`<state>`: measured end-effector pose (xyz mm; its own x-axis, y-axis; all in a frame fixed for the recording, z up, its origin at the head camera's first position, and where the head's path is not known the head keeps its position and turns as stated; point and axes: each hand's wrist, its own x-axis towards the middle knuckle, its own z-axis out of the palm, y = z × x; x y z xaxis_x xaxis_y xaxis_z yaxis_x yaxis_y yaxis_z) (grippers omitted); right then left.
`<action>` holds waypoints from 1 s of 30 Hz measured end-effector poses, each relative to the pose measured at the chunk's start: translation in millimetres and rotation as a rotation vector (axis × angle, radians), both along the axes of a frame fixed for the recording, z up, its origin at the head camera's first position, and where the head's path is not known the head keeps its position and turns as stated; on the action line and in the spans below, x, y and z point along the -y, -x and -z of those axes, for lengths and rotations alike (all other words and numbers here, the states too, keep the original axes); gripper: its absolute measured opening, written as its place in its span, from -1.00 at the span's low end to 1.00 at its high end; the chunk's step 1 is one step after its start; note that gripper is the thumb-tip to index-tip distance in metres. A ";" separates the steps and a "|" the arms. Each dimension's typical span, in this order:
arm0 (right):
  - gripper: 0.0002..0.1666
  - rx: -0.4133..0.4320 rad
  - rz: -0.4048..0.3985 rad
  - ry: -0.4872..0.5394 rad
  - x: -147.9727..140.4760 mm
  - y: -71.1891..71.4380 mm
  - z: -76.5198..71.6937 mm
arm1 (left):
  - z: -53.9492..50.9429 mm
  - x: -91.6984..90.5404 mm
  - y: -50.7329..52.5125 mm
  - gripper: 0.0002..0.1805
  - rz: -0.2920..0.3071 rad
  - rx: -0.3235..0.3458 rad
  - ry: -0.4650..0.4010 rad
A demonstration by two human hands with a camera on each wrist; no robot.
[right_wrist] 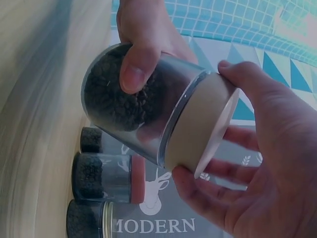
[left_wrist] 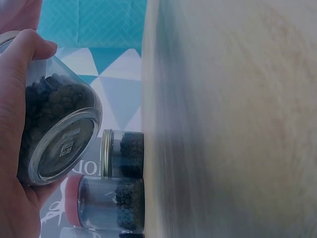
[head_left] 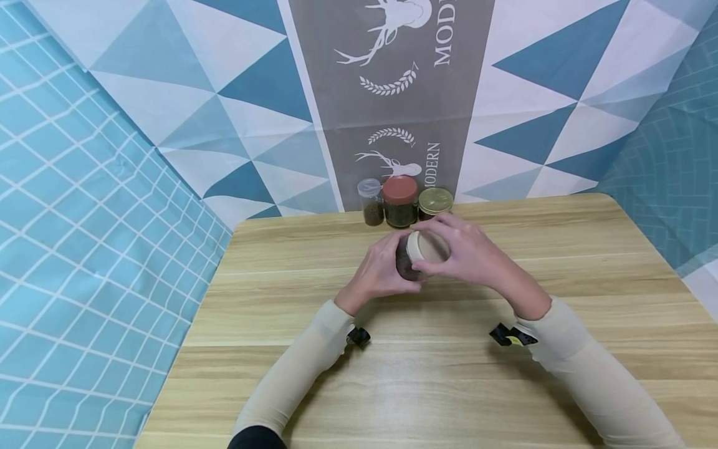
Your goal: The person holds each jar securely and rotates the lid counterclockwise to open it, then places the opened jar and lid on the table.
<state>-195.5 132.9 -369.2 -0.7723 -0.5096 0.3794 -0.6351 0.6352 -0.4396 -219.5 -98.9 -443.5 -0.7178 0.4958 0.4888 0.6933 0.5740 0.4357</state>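
A clear jar [right_wrist: 148, 104] with dark bean-like pieces inside is held tilted above the table, its cream lid [right_wrist: 200, 121] on its mouth. My left hand [head_left: 384, 268] grips the jar's body, thumb along its side in the right wrist view. With spread fingers and thumb, my right hand [head_left: 468, 252] grips the rim of the cream lid [head_left: 430, 247]. The jar's embossed base [left_wrist: 67, 146] faces the left wrist camera. In that view the lid is mostly hidden behind the left hand.
At the table's back edge stand a small clear-capped jar [head_left: 371, 202], a red-lidded jar [head_left: 401, 202] and a gold-lidded jar [head_left: 435, 202], each with dark contents. Patterned cloth [head_left: 252, 93] rises behind the wooden table [head_left: 437, 374]; blue checked cloth [head_left: 101, 249] hangs at left.
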 end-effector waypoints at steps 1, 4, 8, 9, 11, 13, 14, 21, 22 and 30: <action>-0.28 -0.012 -0.026 -0.001 -0.8 0.8 0.1 | 0.3 0.4 0.1 0.15 -0.002 0.002 0.002; -0.25 -0.053 -0.119 0.001 -4.4 3.6 1.6 | 0.7 1.4 -0.1 0.13 -0.004 0.010 0.007; -0.21 -0.138 -0.262 0.016 -8.6 8.1 5.3 | 1.6 2.3 0.1 0.09 0.001 0.015 0.012; -0.21 -0.157 -0.293 0.021 -9.0 8.9 6.1 | 1.7 2.5 0.1 0.09 0.003 0.016 0.011; -0.22 -0.184 -0.337 0.032 -9.3 10.0 6.9 | 2.2 2.8 0.3 0.09 0.006 0.017 0.009; -0.22 -0.192 -0.358 0.040 -9.3 10.3 7.3 | 2.7 3.0 0.6 0.09 0.006 0.016 0.010; -0.23 -0.189 -0.361 0.042 -9.3 10.3 7.4 | 2.7 3.1 0.7 0.09 0.006 0.016 0.010; -0.11 -0.116 -0.319 0.022 -11.4 7.3 5.9 | 1.3 2.1 0.3 0.11 0.010 -0.004 0.013; -0.08 -0.102 -0.307 0.017 -12.0 6.8 5.2 | 1.0 1.7 0.2 0.10 0.010 -0.010 0.015; -0.02 -0.045 -0.128 0.024 -14.9 4.9 -2.9 | -0.1 0.1 0.5 0.12 0.010 -0.011 0.005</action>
<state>-200.4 147.7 -366.3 -0.6834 -0.5933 0.4254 -0.7297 0.5374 -0.4228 -220.0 -99.1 -443.4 -0.7075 0.5050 0.4943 0.7036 0.5692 0.4255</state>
